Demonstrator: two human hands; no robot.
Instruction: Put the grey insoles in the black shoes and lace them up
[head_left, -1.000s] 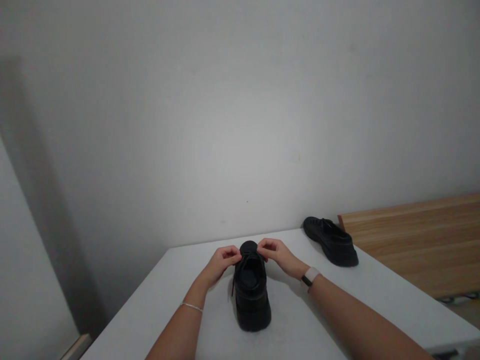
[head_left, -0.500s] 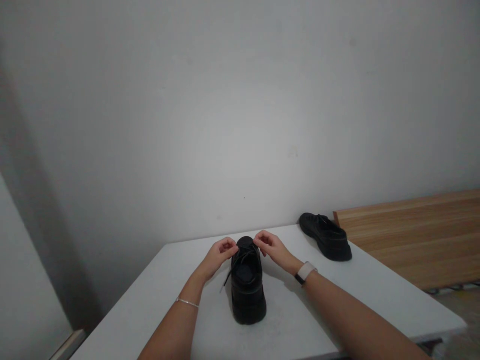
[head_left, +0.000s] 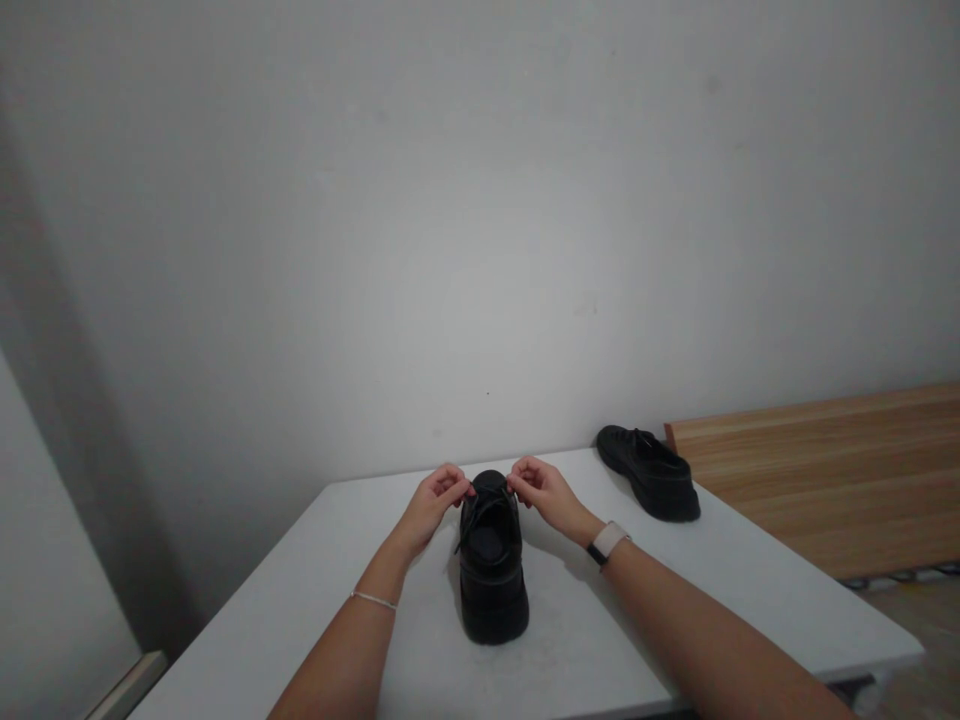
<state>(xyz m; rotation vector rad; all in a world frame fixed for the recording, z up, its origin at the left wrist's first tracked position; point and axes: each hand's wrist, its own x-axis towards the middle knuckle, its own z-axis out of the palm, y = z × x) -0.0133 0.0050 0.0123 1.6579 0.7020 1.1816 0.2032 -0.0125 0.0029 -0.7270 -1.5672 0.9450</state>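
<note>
A black lace-up shoe [head_left: 495, 600] stands upright on the white table [head_left: 585, 640], heel toward me and toe toward the wall. Its dark shoelace [head_left: 482, 508] crosses over the opening, and a loose part hangs down the left side. My left hand [head_left: 437, 497] is at the left of the toe area, thumb and fingers pinched on the lace. On the other side, my right hand [head_left: 541, 490] pinches the lace near the front right edge of the shoe. The exact strands between the fingertips are too small to make out.
A second black shoe [head_left: 651, 472] sits at the table's back right edge, its toe toward the wall. Beyond it a wooden panel [head_left: 810, 480] leans by the pale wall [head_left: 480, 250]. The table's right edge slopes down toward the front corner.
My left hand has shifted slightly up and left, its fingers still pinched. The loose lace on the left now hangs closer to the shoe. My right hand has barely moved.
</note>
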